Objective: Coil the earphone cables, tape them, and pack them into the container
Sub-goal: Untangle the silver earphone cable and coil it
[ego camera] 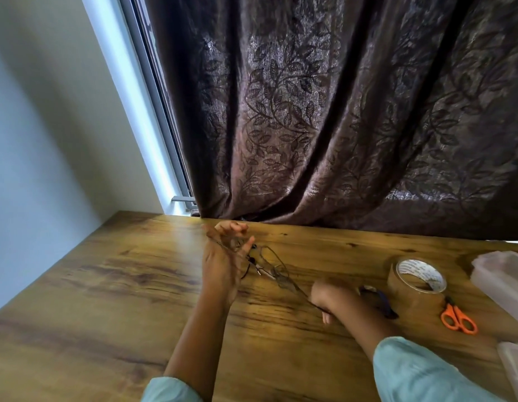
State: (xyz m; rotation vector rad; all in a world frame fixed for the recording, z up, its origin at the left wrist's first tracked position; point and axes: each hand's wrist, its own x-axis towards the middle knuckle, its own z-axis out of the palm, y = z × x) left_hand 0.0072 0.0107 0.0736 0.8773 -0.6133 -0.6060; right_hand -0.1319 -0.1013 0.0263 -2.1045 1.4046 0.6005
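Winding is judged to be the step in hand. The left hand (223,265) is raised on edge above the wooden table (107,285), fingertips curled, with the earphone cable (273,271) looped about the fingers. The right hand (330,297) is closed low on the table, pinching the cable's running end; the cable is drawn taut between the two hands.

For a neat coil, tension should be light and even, each turn laid beside the one before, and a short tail left for taping.

The brown tape roll (417,281) and orange scissors (458,318) lie just right of the right hand. The translucent container (504,280) is cut off at the frame edge.

The turn count cannot be read through blur, and a dark object (382,304) behind the right wrist cannot be identified
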